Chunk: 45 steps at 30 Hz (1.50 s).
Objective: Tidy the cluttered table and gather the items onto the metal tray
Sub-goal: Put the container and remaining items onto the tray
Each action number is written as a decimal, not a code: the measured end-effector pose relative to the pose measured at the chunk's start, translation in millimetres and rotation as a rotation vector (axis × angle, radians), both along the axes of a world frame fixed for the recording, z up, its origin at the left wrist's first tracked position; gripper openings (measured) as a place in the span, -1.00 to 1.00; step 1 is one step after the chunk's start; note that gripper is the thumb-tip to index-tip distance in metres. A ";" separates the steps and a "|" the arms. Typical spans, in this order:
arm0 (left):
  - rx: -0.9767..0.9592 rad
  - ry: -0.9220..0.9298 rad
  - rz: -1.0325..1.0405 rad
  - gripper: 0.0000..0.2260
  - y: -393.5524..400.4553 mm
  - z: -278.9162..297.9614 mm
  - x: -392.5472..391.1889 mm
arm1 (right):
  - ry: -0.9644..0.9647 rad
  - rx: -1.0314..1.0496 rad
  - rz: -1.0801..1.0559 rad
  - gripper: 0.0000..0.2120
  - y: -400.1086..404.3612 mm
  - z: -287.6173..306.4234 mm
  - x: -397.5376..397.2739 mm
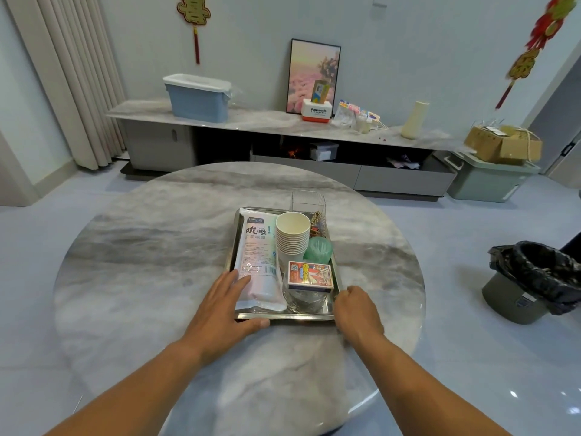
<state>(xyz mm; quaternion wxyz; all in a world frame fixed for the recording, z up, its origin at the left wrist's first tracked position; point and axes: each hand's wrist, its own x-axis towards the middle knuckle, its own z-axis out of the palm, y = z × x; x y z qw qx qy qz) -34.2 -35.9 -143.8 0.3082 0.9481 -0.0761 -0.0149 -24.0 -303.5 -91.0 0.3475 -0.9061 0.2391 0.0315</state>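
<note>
Metal tray (233, 247) between hands (touching).

We see a counter (157, 247) of polished grey-veined marble, glossy enough to catch window light near its edge. Between our fingers (242, 280) sits a tray (284, 316) of shiny metal, mirror-smooth along its rim. Just beyond the left fingers lies a pouch (256, 256) of smooth plastic film with a soft sheen. Past it stand matt white paper cups (292, 236), a translucent green plastic lid (318, 250) and a printed cardboard box (311, 274), slightly glossy.
</note>
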 end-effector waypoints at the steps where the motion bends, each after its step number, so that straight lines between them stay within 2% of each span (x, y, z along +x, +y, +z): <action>1: 0.037 0.007 -0.017 -0.02 3.7 -0.9 -0.6 | 0.005 0.031 0.005 -0.78 1.0 -5.3 -2.4; 4: 0.133 0.005 -0.045 -0.06 9.1 -2.0 -1.0 | -0.047 0.059 0.029 -0.85 4.0 -13.6 -2.6; 7: 0.152 0.000 -0.044 -0.08 9.5 -2.3 0.7 | -0.102 0.086 0.071 -0.79 0.6 -15.3 3.4; 12: 0.142 0.001 0.000 -0.14 8.5 -2.2 6.9 | -0.151 0.460 -0.039 -0.61 -3.5 -15.9 19.6; 14: 0.126 0.011 0.036 -0.14 9.0 -1.0 11.8 | -0.170 0.620 -0.083 -0.60 1.7 -18.3 29.3; 18: 0.116 0.035 0.090 -0.14 17.9 2.6 29.5 | -0.187 0.707 -0.051 -0.59 14.5 -22.0 42.7; 21: 0.129 0.047 0.095 -0.13 25.1 5.1 47.3 | -0.230 0.685 0.134 -0.58 18.1 -25.2 48.1; 23: 0.127 0.042 0.093 -0.11 30.0 3.8 62.2 | -0.267 0.651 0.280 -0.44 18.3 -30.9 55.0; 25: 0.130 0.042 0.085 -0.11 34.5 4.0 77.4 | -0.289 0.590 0.355 -0.34 19.6 -31.4 67.8; 27: 0.127 0.045 0.085 -0.11 38.9 1.7 96.7 | -0.303 0.512 0.390 -0.35 21.8 -31.8 87.0; 34: 0.100 0.018 0.059 -0.10 52.3 -0.6 171.8 | -0.315 0.342 0.399 -0.33 28.1 -38.6 157.2; 40: 0.050 -0.015 0.076 -0.08 56.9 -7.6 229.8 | -0.310 0.313 0.347 -0.45 34.5 -47.9 217.7; 43: -0.014 -0.011 0.090 -0.07 59.8 -10.0 255.7 | -0.311 0.234 0.305 -0.28 39.8 -52.2 241.8; 45: -0.129 0.003 0.102 -0.04 61.5 -10.5 269.5 | -0.323 0.161 0.277 -0.25 43.1 -54.5 255.1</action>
